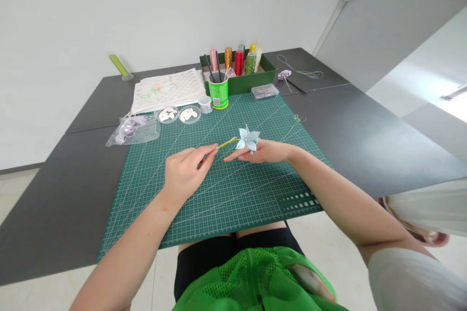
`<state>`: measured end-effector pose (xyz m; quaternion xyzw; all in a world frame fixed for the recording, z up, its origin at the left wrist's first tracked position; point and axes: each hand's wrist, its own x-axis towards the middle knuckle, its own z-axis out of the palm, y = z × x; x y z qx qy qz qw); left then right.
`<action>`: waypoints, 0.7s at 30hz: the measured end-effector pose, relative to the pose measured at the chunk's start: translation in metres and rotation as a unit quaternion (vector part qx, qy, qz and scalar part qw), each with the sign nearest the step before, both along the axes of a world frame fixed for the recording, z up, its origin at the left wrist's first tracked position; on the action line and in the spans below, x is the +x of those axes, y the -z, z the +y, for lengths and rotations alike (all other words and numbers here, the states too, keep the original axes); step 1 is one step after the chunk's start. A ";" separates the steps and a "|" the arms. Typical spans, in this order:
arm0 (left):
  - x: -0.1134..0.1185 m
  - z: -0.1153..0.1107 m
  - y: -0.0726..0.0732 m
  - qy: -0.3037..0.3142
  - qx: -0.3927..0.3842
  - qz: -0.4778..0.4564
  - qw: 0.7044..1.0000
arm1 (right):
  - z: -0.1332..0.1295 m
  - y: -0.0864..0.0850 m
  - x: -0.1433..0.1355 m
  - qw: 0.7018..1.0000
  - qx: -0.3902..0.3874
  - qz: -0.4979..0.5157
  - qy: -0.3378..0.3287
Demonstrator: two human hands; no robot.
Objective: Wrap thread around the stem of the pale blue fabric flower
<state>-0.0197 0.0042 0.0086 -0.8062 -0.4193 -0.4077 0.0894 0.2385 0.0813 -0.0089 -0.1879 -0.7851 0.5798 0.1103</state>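
Note:
A pale blue flower [247, 140] with pointed petals and a thin green stem [228, 143] is held over the green cutting mat [219, 204]. My left hand [188, 170] pinches the lower end of the stem between thumb and fingertips. Just behind and under the blossom is my right hand [260, 151], its index finger stretched out to the left below the stem. The petals hide part of the right hand's fingers, so whether they grip the flower is unclear.
Behind the mat stand a green box [248, 81] of thread spools and a green can [219, 93] with tools. Two dishes of white pieces [168, 114], a plastic bag [134, 129] and paper sheets [168, 90] lie left. A clear case [264, 91] and purple flower [284, 75] lie right.

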 end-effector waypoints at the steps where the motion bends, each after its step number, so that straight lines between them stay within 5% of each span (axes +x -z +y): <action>1: 0.000 0.000 0.001 -0.006 -0.001 -0.004 1.000 | -0.001 -0.001 -0.001 1.000 -0.015 -0.004 -0.005; 12: -0.002 0.004 0.000 -0.021 -0.055 -0.072 0.996 | -0.007 -0.004 -0.003 0.992 -0.116 0.037 -0.030; 21: -0.008 0.010 -0.004 -0.080 -0.107 -0.193 0.972 | -0.004 0.000 -0.004 0.948 -0.233 0.173 0.132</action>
